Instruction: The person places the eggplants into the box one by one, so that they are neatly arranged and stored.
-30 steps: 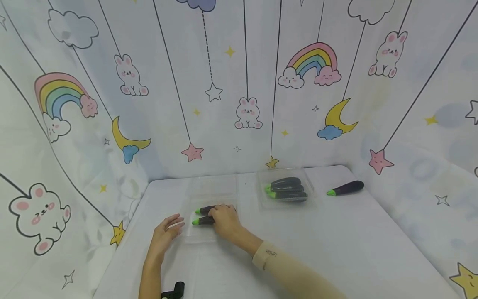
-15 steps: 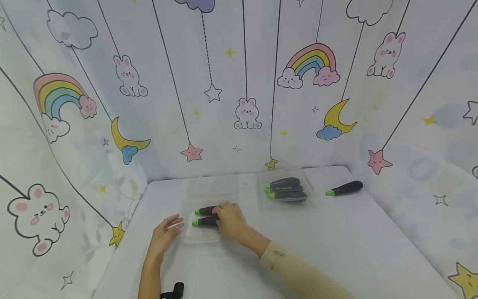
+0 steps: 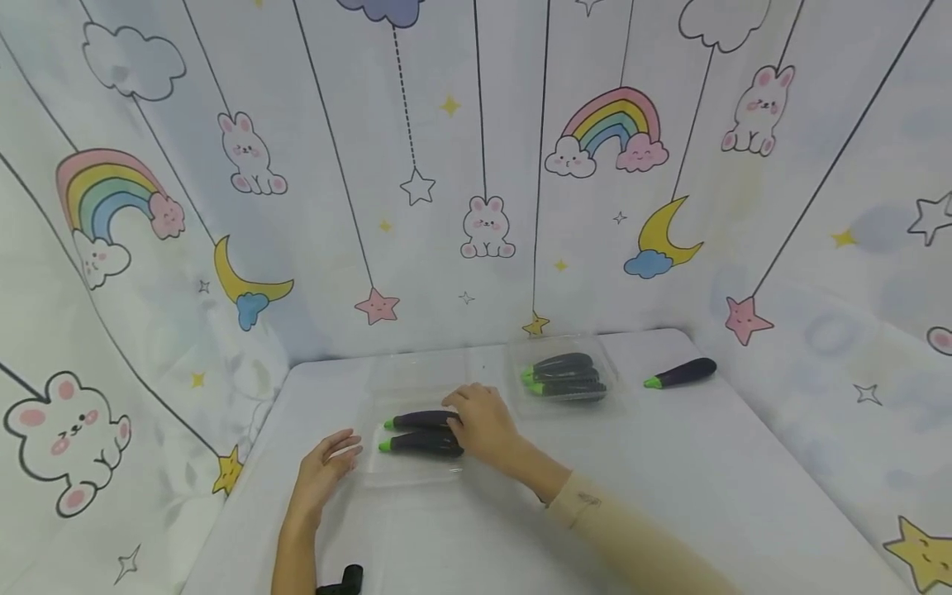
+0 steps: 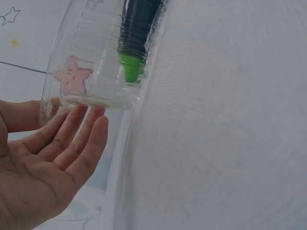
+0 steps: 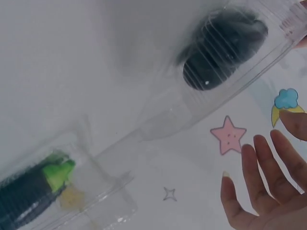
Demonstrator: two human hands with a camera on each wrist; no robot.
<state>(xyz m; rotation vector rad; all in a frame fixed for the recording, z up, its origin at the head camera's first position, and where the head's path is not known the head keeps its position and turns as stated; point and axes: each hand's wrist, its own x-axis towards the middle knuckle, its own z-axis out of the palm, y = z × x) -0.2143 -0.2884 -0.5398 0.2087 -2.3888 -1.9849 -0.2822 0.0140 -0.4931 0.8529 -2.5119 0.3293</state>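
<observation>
Two dark eggplants with green tips lie side by side in a clear plastic box: the rear eggplant (image 3: pixel 420 421) and the front eggplant (image 3: pixel 422 444). The box (image 3: pixel 416 477) has its lid (image 3: pixel 420 372) folded back. At its left end is my left hand (image 3: pixel 318 475), fingers extended; in the left wrist view the fingertips (image 4: pixel 98 111) lie at the end wall, apparently touching it. My right hand (image 3: pixel 483 423) hovers by the eggplants' right ends, partly overlapping them in the head view. In the right wrist view its fingers (image 5: pixel 268 177) are spread and hold nothing.
Right of the first box stands a second clear box (image 3: pixel 554 409) with several eggplants (image 3: pixel 567 376). A loose eggplant (image 3: pixel 683 373) lies farther right on the white table (image 3: pixel 654 496). A black object (image 3: pixel 349 580) shows near the left forearm. Printed cloth (image 3: pixel 327 215) hangs behind.
My right hand has let go of the front eggplant and moved right and slightly back, uncovering more of both eggplants. The left hand stays by the box; the head view has shifted slightly.
</observation>
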